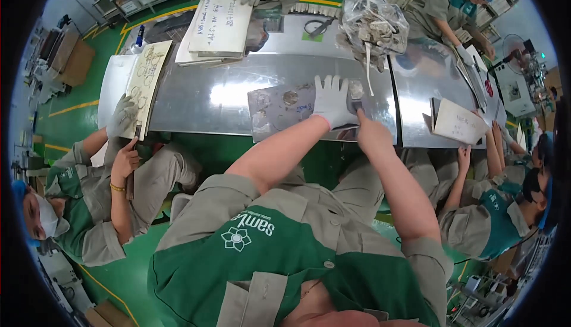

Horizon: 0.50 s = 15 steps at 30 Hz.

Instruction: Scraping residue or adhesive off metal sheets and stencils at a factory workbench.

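Observation:
My left hand [333,102], in a pale work glove, lies flat with fingers stretched on the right part of a grey rectangular board [272,116]. The board has round worn patches and some handwriting, and rests at the near edge of the metal table. My bare right hand [375,134] is closed around a small flat tool with a dark handle and a pale square end [356,90], pointing away from me just right of the gloved fingers. Whether it is a brush or a scraper I cannot tell. Its tip rests on or just above the work surface.
Across the metal table [196,110] lie a stack of pale boards [220,27], scissors [318,27] on a green square and a clear plastic bag of scraps [375,27]. Co-workers sit on both sides; one on the left handles a yellowish board [147,86]. Another pale board [458,122] stands right.

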Each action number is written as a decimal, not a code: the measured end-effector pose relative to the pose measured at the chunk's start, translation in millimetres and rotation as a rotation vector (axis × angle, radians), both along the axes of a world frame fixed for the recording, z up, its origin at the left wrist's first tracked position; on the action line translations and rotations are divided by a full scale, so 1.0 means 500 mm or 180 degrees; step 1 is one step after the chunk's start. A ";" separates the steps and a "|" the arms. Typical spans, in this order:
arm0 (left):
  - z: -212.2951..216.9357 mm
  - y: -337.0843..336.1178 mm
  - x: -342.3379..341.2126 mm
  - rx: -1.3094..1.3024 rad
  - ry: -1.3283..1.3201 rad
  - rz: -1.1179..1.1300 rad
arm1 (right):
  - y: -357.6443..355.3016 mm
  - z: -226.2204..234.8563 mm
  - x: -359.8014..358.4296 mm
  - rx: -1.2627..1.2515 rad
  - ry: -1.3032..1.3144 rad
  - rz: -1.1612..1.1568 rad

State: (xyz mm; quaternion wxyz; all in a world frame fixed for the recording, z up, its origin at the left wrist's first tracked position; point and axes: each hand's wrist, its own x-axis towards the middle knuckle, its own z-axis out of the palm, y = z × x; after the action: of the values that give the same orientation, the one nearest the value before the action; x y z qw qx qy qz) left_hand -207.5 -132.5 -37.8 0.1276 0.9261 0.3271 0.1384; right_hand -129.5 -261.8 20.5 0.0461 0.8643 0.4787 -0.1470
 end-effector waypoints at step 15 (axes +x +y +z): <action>-0.019 0.005 0.009 0.0230 -0.0008 -0.0019 | -0.009 -0.073 0.073 0.0906 0.0657 -0.0166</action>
State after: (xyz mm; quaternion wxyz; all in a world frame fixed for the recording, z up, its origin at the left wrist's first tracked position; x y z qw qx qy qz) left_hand -202.8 -129.8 -47.5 0.0949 0.9309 0.3189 0.1509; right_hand -93.3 -266.3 -16.1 -0.1298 0.8546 0.4743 -0.1668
